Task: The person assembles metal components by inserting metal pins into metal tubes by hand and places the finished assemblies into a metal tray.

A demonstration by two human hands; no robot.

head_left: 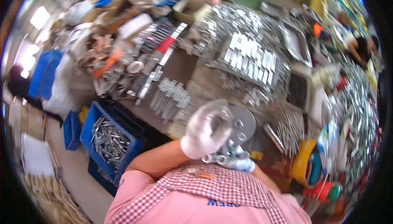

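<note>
metal tubes (221,159) rest at the right hand (242,162), whose gloved fingers appear closed around them; their round open ends point back toward the body and jut clear of the glove, a hold that probably leaves the ends exposed and the pieces steady near the chest. the left hand (209,125), also gloved, hangs just above and beside them, but it is so blurred that i cannot tell whether it grips anything. just beyond the hands lies a round grey disc (249,117), within short reach. farther out on the workbench (204,78), headed rods (170,95) lie roughly side by side, likely so they stay sorted, while thin rods (291,136) lie in a loose bunch to the right. bright flat pieces (250,48) stand out in rows at the far side. at the left, a blue bin (86,136) contains loose metal parts (109,142); its walls presumably keep them from scattering.
</note>
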